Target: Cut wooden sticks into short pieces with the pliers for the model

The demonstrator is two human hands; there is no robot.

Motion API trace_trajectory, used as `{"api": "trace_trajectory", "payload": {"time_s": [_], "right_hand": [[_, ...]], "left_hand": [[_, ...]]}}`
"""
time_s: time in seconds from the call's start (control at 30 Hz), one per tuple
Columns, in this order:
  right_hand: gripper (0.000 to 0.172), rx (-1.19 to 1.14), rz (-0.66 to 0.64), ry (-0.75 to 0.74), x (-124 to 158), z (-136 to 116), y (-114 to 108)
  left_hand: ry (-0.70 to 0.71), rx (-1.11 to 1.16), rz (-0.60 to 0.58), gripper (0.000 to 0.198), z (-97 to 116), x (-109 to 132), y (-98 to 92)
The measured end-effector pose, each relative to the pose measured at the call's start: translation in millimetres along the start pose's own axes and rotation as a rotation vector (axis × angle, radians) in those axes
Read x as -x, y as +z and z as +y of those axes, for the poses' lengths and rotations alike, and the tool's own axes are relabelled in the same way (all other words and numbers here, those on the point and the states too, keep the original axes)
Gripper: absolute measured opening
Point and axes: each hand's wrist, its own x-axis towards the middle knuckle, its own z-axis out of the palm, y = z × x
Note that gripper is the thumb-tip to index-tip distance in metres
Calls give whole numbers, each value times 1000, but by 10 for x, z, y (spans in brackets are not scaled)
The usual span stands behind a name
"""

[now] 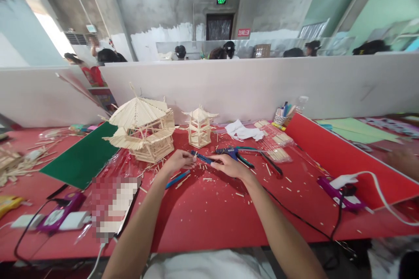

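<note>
My right hand (231,166) is closed around a slim blue tool (205,158) that looks like a utility knife, its far end reaching toward my left hand. My left hand (176,161) pinches a short piece of wooden stick (195,155) against the tool's tip. Just behind the hands stands a small stick pagoda (199,128). To its left is a larger stick pavilion (144,128) with a wide roof. A blue glue gun (233,152) lies beyond my right hand. Below my left hand rests another slim blue tool (177,179) beside loose sticks.
Stick scraps litter the red table (209,222). A green board (81,157) and red board (347,161) flank the work area. A phone-like device (118,205) lies left, near a purple power strip (62,211). A white cloth (244,130) and stick packs (278,139) lie behind. Cables cross the right side.
</note>
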Motion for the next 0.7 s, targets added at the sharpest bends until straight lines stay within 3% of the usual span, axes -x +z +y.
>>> {"api": "trace_trajectory", "payload": {"time_s": [0.7], "right_hand": [[46, 38, -28, -57, -13, 67, 35]], "left_hand": [[-62, -41, -14, 37, 36, 22, -44]]}}
